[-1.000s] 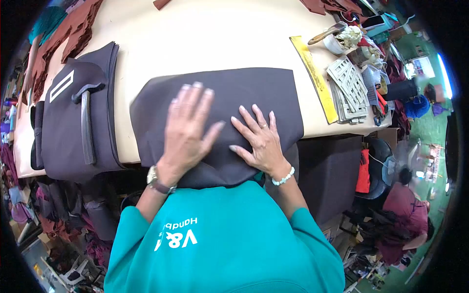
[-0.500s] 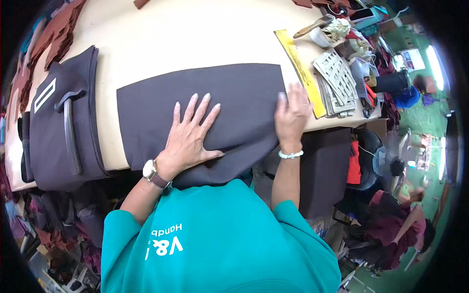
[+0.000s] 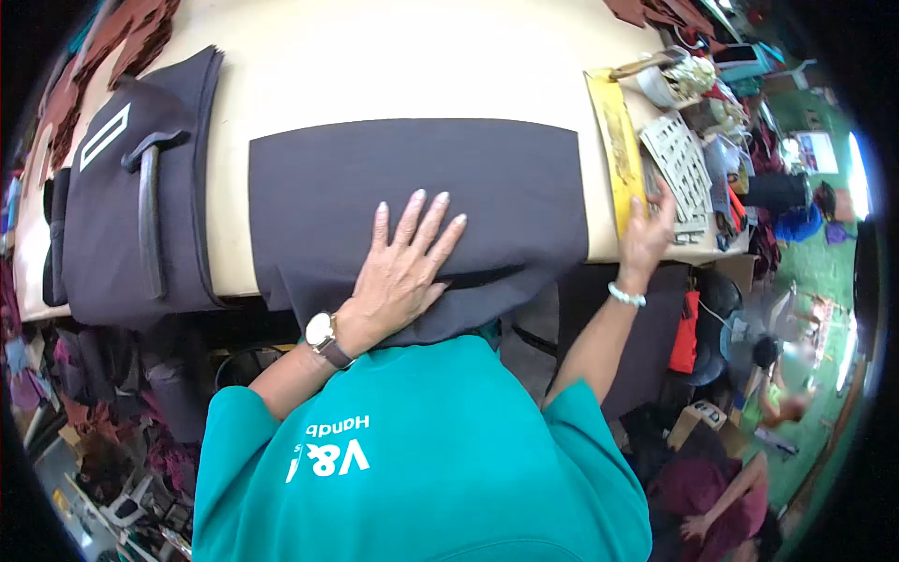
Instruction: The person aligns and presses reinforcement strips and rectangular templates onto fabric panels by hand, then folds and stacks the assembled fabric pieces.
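At twelve o'clock, the left hand [image 3: 401, 276] lies flat, fingers spread, gripping nothing, on the dark sheet [image 3: 417, 169], whose near overhang could drag it if that palm lifts. Two o'clock: right hand [image 3: 646, 234] half-curled at the yellow strip [image 3: 613, 136], grip unclear.

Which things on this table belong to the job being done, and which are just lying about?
Seem to belong:
dark sheet, under the left hand
yellow strip and pale slotted pieces, by the right hand

Apparently just lying about:
hammer, on the dark stack
brush
white tub
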Demonstrator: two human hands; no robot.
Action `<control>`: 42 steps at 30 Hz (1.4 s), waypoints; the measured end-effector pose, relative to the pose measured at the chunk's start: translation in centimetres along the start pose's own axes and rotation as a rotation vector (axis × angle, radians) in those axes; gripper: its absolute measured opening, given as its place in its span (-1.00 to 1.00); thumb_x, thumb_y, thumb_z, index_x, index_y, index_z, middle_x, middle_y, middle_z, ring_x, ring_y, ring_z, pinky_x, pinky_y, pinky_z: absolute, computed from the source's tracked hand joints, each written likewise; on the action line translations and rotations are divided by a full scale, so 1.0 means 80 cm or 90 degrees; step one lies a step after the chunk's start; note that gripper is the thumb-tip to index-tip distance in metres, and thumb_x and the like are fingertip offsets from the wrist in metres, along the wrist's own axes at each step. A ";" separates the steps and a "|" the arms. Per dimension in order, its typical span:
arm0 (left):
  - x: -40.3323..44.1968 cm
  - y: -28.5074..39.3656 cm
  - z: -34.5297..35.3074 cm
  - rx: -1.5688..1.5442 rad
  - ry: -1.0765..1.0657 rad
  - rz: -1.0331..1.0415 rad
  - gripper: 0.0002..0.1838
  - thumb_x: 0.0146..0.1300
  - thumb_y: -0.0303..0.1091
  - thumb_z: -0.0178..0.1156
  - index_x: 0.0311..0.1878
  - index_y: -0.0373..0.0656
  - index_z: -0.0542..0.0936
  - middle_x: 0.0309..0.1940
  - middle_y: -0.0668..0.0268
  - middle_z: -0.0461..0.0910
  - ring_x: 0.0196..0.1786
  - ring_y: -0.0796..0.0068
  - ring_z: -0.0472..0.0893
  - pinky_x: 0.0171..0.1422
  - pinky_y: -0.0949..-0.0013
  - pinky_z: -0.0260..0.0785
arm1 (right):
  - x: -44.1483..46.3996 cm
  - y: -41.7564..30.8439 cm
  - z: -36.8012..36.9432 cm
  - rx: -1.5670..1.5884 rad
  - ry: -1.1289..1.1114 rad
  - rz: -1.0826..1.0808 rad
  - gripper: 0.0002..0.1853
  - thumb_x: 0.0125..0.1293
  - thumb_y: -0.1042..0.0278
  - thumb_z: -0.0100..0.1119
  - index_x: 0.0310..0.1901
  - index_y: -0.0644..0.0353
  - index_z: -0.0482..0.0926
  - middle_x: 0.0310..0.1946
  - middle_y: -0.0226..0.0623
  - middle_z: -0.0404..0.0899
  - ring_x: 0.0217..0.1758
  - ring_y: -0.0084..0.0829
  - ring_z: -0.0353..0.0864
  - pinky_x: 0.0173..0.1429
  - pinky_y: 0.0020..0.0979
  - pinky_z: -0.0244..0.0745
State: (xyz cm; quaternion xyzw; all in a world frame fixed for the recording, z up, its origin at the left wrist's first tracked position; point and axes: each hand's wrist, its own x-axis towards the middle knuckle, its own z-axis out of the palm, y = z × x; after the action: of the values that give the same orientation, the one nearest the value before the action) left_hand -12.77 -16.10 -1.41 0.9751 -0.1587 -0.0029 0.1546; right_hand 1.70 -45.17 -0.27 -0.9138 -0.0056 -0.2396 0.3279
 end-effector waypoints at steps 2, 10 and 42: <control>-0.001 -0.002 0.002 -0.004 0.010 0.003 -0.06 -0.09 -0.06 0.36 0.38 -0.01 0.15 0.40 0.11 0.02 0.45 0.04 -0.01 0.40 -0.23 -0.14 | -0.011 -0.034 -0.023 0.032 0.020 0.002 -0.57 0.16 0.67 0.11 0.12 0.31 0.42 -0.23 -0.28 0.46 -0.25 -0.50 0.46 -0.13 -0.45 0.41; -0.004 0.000 0.011 -0.008 0.029 -0.004 -0.09 -0.05 -0.01 0.33 0.38 0.00 0.16 0.41 0.13 0.01 0.45 0.07 0.00 0.40 -0.22 -0.13 | -0.003 -0.141 -0.037 0.387 -0.082 -0.091 -0.63 0.21 0.67 0.10 0.08 0.36 0.45 -0.27 -0.33 0.53 -0.20 -0.63 0.49 -0.05 -0.62 0.41; -0.031 -0.103 -0.027 -0.052 0.279 -0.322 -0.38 0.09 -0.24 0.28 0.23 -0.18 0.38 0.25 0.04 0.31 0.36 0.02 0.20 0.36 -0.24 -0.11 | -0.066 -0.105 0.091 0.208 -0.108 0.060 -0.65 0.16 0.52 0.16 0.02 0.30 0.52 -0.11 -0.18 0.58 0.01 -0.27 0.52 0.19 -0.30 0.33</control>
State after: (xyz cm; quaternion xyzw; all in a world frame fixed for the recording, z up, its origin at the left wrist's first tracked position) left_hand -12.51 -7.25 -1.98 0.9539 0.1259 0.1625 0.2187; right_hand -1.26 -33.45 -2.47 -0.8645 -0.0294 -0.1424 0.4812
